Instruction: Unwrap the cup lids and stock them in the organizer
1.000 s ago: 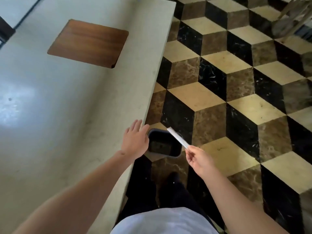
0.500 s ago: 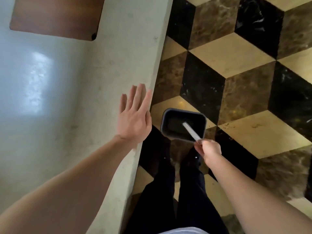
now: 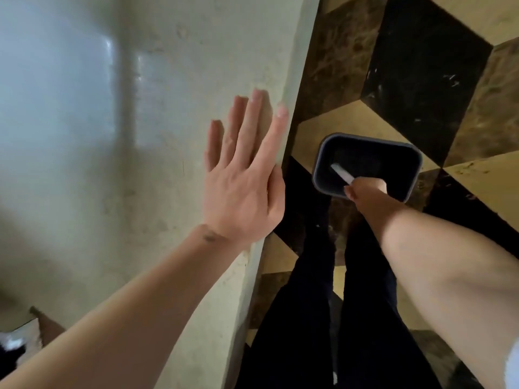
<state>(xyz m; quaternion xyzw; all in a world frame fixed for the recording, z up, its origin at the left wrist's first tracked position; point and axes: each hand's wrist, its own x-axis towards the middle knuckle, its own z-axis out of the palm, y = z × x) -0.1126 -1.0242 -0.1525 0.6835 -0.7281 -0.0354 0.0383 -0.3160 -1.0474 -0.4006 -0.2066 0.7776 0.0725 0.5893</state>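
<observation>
My right hand (image 3: pixel 365 192) is lowered to the near rim of a dark rectangular bin (image 3: pixel 410 161) that stands on the floor. Its fingers pinch a thin white strip of wrapper (image 3: pixel 341 172), which points into the bin's opening. My left hand (image 3: pixel 241 181) lies flat and spread on the edge of the pale stone counter (image 3: pixel 168 94), holding nothing. No cup lids and no organizer are in view.
The counter's edge runs from upper right down to the lower middle. The floor (image 3: pixel 421 66) to the right has black, brown and cream cube-pattern tiles. My dark-trousered legs (image 3: pixel 323 318) stand just behind the bin. A brown object (image 3: pixel 42 324) shows at the lower left corner.
My head has bent lower, so the bin looks closer. My right hand has gone down with the white strip, from above the bin to its rim. My left hand stays on the counter edge.
</observation>
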